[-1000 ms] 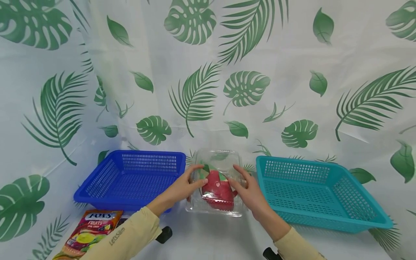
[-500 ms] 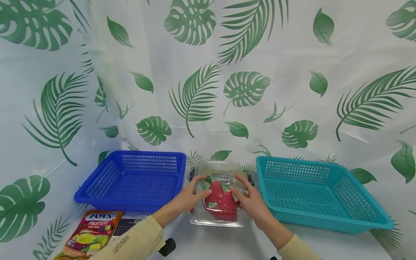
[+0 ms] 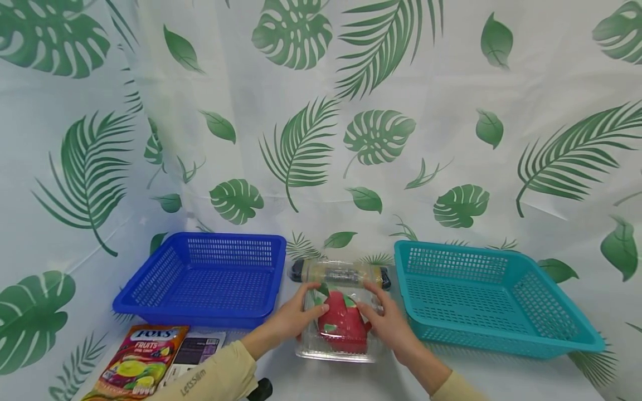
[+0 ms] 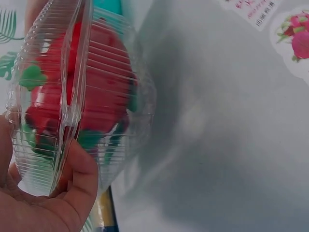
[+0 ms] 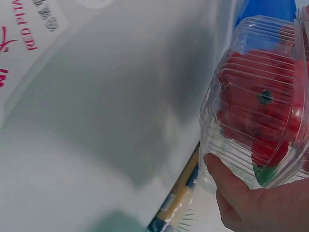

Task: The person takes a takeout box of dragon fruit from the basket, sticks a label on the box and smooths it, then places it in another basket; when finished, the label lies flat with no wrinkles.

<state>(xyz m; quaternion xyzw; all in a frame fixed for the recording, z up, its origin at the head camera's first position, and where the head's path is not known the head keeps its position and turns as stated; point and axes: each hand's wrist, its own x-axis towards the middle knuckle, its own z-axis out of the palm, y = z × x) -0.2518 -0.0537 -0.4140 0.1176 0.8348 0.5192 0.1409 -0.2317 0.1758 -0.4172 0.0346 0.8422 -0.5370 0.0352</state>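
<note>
A clear plastic clamshell box (image 3: 336,355) with red fruit (image 3: 343,328) and green leafy tips inside is held between my two hands, near the middle of the head view. My left hand (image 3: 293,317) grips its left side; in the left wrist view that hand's fingers (image 4: 79,174) pinch the rim. On the other side my right hand (image 3: 393,323) holds the box, its thumb and fingers on the clear wall in the right wrist view. A shadow falls on the white tabletop (image 5: 111,121) beneath the box, which hangs above it.
Left stands a blue basket (image 3: 210,312), right a teal basket (image 3: 501,340). A long dark-ended package (image 3: 384,278) lies behind the box. A Fox's candy bag (image 3: 142,362) and a dark-and-white packet (image 3: 195,351) lie front left. Dragon-fruit stickers (image 4: 300,44) show on the white surface.
Both hands have drawn the clamshell box toward me and slightly to the right. The long package behind it has come into view, and more of the dark-and-white packet shows.
</note>
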